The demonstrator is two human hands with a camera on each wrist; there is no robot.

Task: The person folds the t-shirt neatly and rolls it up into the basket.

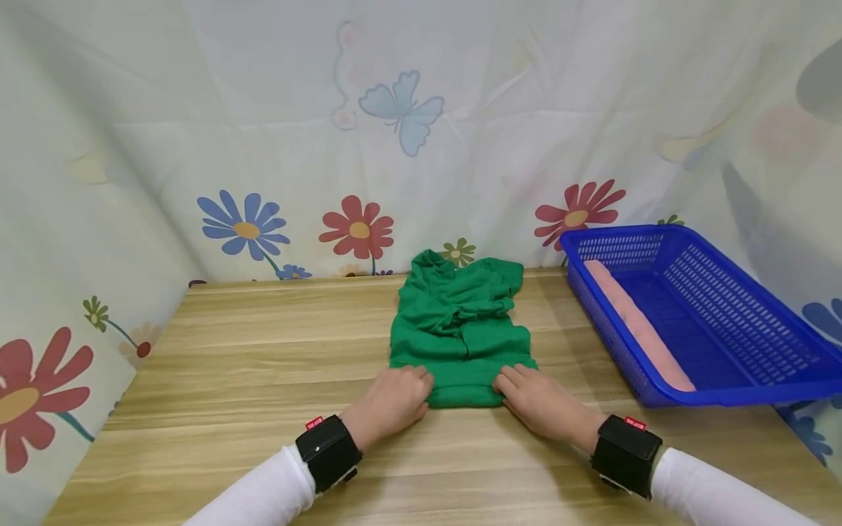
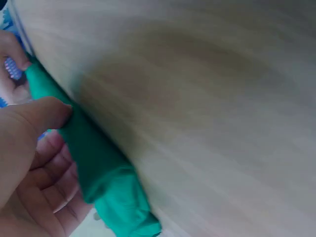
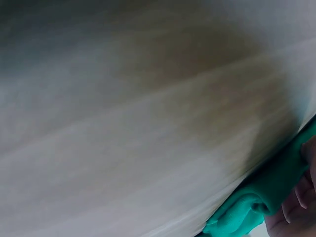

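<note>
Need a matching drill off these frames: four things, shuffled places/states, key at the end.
1. crumpled green fabric garment
2. blue plastic mesh basket
3. narrow pink cloth strip
4. bare left hand

A. lies inside, along a side wall
B. pinches a rolled edge
C. near edge rolled, far end bunched
D. stands at far right, head view

Pairs: 1-C, 2-D, 3-A, 4-B

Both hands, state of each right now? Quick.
Left hand: closed, holding the near edge of the green cloth, left end.
Right hand: closed, holding the same edge toward its right end.
</note>
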